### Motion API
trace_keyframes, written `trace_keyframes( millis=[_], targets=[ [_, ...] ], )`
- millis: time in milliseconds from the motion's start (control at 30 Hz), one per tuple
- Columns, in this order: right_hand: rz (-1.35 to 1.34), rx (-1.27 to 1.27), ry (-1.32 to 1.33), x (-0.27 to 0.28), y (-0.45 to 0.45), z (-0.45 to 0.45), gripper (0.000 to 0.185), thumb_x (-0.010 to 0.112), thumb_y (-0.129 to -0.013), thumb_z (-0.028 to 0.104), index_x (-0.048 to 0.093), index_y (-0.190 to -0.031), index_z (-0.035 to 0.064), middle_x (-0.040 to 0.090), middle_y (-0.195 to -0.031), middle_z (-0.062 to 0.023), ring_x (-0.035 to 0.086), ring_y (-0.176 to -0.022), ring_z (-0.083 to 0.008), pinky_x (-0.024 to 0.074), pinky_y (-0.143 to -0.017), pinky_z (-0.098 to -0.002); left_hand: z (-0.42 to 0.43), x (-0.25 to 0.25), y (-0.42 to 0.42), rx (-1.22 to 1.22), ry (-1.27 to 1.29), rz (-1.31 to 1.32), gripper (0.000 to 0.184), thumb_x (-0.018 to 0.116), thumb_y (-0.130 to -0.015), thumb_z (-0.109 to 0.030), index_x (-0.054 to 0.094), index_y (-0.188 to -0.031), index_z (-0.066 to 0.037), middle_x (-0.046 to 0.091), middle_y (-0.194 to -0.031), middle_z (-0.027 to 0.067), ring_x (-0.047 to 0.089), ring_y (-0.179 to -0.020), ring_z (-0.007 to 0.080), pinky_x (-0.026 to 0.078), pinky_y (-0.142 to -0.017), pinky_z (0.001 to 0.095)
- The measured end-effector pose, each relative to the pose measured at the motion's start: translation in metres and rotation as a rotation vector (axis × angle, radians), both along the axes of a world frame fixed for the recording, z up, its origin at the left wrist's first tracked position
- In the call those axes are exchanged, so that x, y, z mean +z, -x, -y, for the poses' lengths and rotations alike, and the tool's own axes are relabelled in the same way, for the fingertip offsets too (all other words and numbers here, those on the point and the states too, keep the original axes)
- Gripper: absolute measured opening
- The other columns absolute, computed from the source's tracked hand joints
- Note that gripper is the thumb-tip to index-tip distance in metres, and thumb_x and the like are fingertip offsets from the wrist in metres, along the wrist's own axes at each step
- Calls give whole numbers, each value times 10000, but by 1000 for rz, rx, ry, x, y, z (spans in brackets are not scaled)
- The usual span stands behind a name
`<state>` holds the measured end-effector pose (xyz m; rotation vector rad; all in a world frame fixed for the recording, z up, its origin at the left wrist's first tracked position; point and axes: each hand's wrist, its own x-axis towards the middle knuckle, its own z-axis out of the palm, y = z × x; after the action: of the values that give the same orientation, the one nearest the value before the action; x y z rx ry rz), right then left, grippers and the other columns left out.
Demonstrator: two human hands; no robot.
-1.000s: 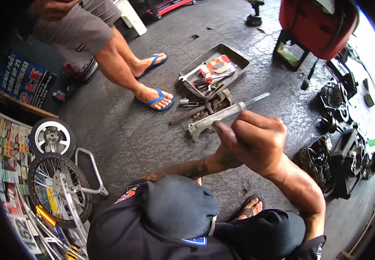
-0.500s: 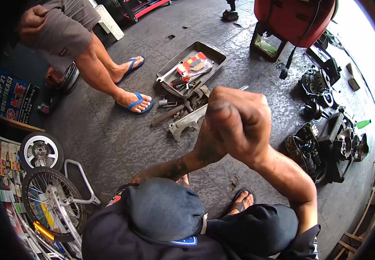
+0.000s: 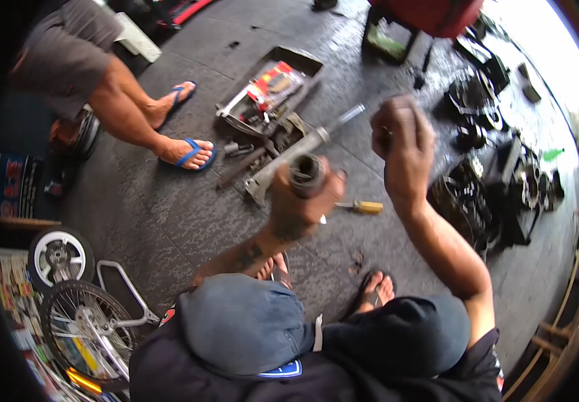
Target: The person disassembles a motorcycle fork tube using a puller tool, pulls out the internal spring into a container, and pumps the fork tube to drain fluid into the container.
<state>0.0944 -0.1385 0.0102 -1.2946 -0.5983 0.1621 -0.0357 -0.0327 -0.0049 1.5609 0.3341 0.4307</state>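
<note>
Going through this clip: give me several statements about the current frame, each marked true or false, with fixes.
1. The left hand holds a hollow cylindrical part. True.
2. Both hands grip that part. False: the right hand is apart from it.
3. A yellow-handled tool lies on the floor. True.
4. The other person wears closed boots. False: they wear blue flip-flops.
5. A red-and-yellow packet lies in the tray. True.

Beyond my left hand point(image 3: 301, 201) a fork leg point(image 3: 316, 139) is lying, then a tray point(image 3: 311, 65); wheels point(image 3: 59, 254) are resting leftward, engine parts point(image 3: 467, 194) rightward.
</note>
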Motion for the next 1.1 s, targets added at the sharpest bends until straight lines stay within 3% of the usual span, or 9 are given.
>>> trace_keyframes(
  millis=[100, 233, 367, 433, 533, 633, 733, 900, 1100],
  targets=[
    [341, -100, 514, -105, -16, 28, 103, 542, -836, 0, 533, -939, -4, 541, -853, -125, 527, -765, -257, 448, -738, -338, -7, 3, 7, -3, 46, 60, 245, 666, -798, -27, 502, -615, -29, 451, -553, -15, 424, -484, 67, 332, -462, 265],
    [95, 127, 698, -218, -10, 52, 204, 535, -831, -56, 533, -1025, 4, 580, -965, -183, 627, -890, -297, 507, -777, -408, -17, 3, 11, -15, -19, 62, 270, 638, -814, -5, 489, -593, -49, 444, -541, -40, 407, -481, 45, 316, -448, 257],
    [-267, 192, 847, -228, -7, 37, 212, 551, -948, 166, 513, -1059, -10, 677, -840, -155, 683, -642, -218, 534, -576, -354, -21, -2, 11, -101, 26, 142, 297, 503, -923, -24, 366, -667, -84, 365, -511, -15, 276, -388, 35, 251, -369, 227],
    [-243, 238, 895, -242, -16, 34, 273, 565, -945, 241, 504, -1047, -4, 683, -774, -155, 683, -642, -256, 529, -579, -381, -23, -2, 11, -117, 68, 151, 291, 498, -922, -15, 365, -673, -84, 351, -509, -14, 260, -386, 38, 250, -367, 229],
    [195, 221, 979, -259, -26, 29, 278, 583, -935, 265, 498, -1005, 11, 664, -741, -173, 674, -662, -324, 520, -604, -423, -27, -3, 12, -120, -8, 140, 294, 493, -919, -12, 355, -670, -87, 347, -507, -7, 253, -382, 43, 248, -362, 234],
    [324, 202, 1085, -268, -28, 29, 269, 623, -898, 253, 489, -967, 30, 645, -777, -200, 658, -737, -374, 511, -654, -448, -28, 1, 10, -141, 137, 138, 290, 483, -912, -5, 348, -669, -88, 341, -499, -6, 252, -376, 48, 241, -353, 240],
    [370, 157, 862, -285, -34, 33, 293, 665, -843, 197, 495, -1031, 48, 633, -849, -197, 651, -791, -364, 507, -677, -450, -34, -5, 9, -154, 173, 155, 276, 469, -904, 8, 351, -673, -87, 341, -490, -6, 250, -369, 51, 241, -349, 243],
    [561, 195, 865, -291, -30, 45, 559, 679, -773, 96, 488, -1295, 147, 648, -920, -82, 602, -964, -264, 449, -838, -383, -44, -9, 3, -182, 48, 164, 266, 456, -893, 21, 354, -672, -86, 357, -479, -2, 255, -360, 52, 251, -346, 247],
    [618, 164, 974, -287, -26, 44, 736, 721, -765, 233, 395, -1423, 188, 677, -1011, -9, 520, -1101, -205, 399, -904, -386, -45, -3, -9, -182, 140, 189, 269, 468, -886, 17, 358, -664, -89, 357, -486, -4, 263, -378, 56, 262, -358, 246]
  ],
)
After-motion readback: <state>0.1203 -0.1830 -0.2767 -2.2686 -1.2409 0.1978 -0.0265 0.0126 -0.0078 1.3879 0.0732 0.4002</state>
